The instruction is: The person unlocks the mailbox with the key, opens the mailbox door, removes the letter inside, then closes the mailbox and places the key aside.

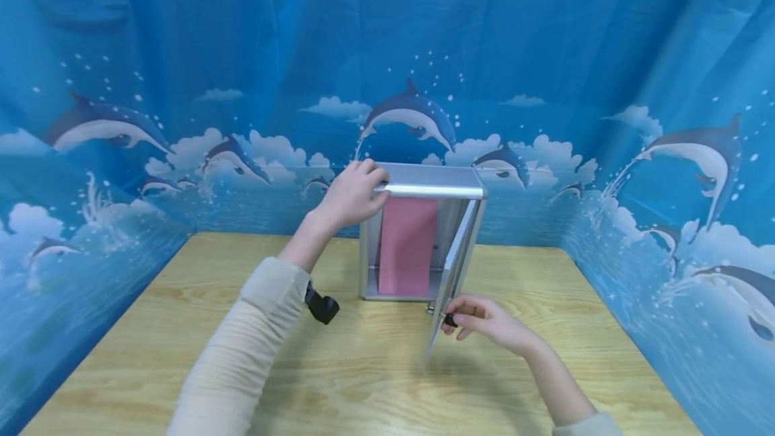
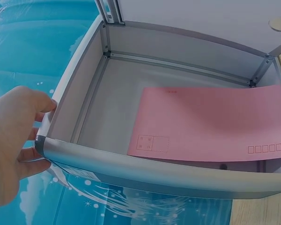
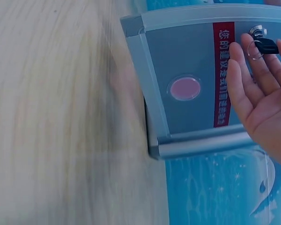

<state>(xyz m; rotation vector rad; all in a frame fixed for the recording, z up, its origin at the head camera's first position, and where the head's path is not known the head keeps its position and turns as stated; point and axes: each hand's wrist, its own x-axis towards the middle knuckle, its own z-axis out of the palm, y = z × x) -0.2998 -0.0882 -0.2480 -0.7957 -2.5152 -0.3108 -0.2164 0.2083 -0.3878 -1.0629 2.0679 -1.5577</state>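
Observation:
A silver metal suggestion box (image 1: pixel 432 177) stands on the table with its front door (image 1: pixel 463 234) swung out to the right. A pink envelope (image 2: pixel 210 124) stands inside, leaning toward the back. My left hand (image 1: pixel 357 194) grips the box's top left corner, thumb on the rim and fingers around the edge. Low at the door, my right hand (image 1: pixel 484 320) pinches a black-headed key (image 3: pixel 267 46) that sits in the door's lock (image 3: pixel 257 32). A thin ring hangs from the key. A red strip with white characters (image 3: pixel 223 75) and a round window (image 3: pixel 185 89) mark the door's outer face.
The wooden table (image 1: pixel 339 369) spreads around the box. A blue curtain with dolphins (image 1: pixel 387 52) encloses the back and both sides. Below my left wrist hangs a black wrist-worn device (image 1: pixel 323 307).

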